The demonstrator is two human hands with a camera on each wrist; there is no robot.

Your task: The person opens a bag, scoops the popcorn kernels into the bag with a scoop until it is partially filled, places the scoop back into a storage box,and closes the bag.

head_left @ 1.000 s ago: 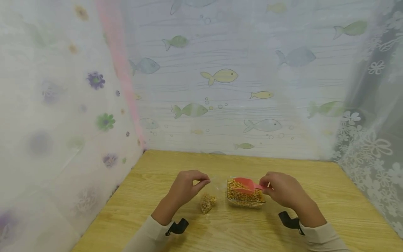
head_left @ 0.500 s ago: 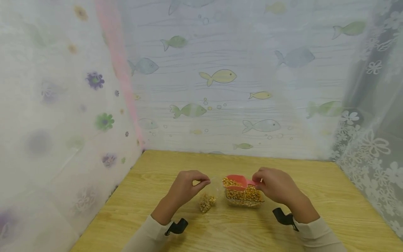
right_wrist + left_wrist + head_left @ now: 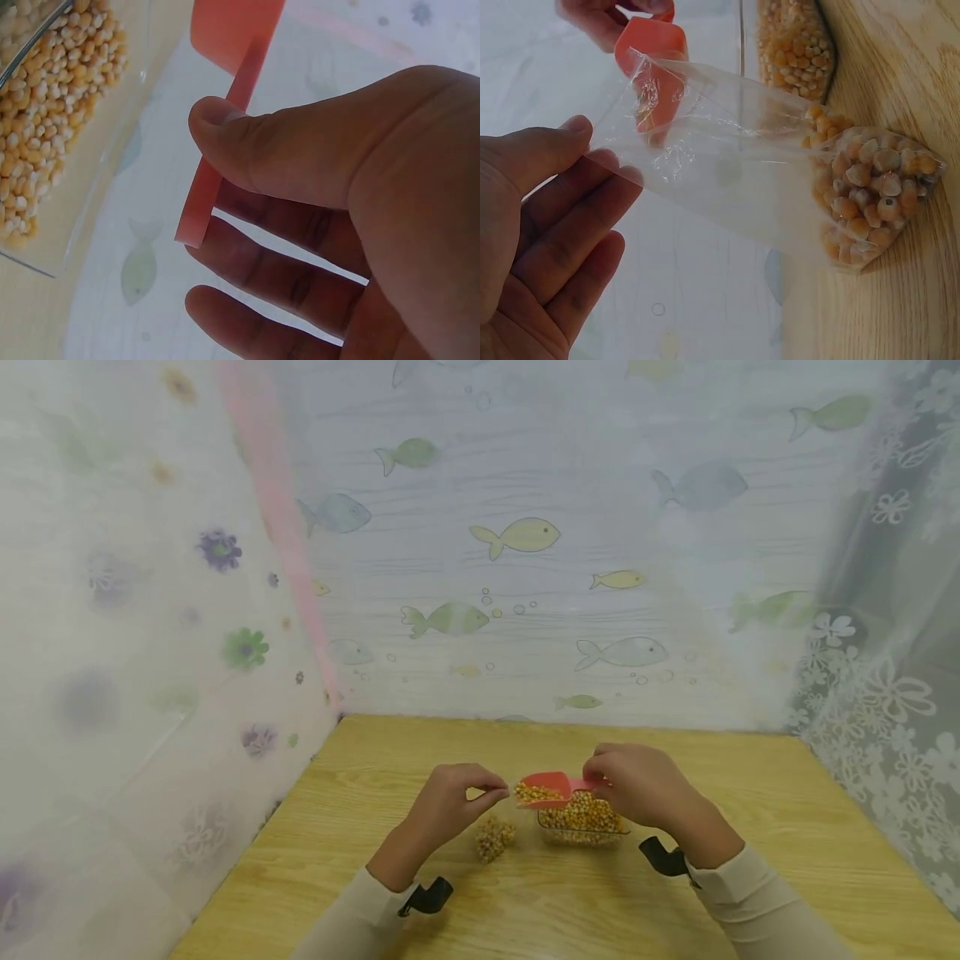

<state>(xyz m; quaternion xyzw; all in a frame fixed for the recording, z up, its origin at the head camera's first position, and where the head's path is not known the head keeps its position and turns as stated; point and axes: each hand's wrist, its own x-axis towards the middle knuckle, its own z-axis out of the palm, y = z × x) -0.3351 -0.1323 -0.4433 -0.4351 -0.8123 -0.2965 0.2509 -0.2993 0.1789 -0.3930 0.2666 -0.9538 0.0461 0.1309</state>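
Muted, diffuse light, with small glints on the bag (image 3: pixel 769 169)

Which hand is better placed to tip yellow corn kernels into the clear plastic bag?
Probably the right hand: it holds the red plastic scoop, loaded with kernels, near the bag. The left hand pinches the bag's upper edge.
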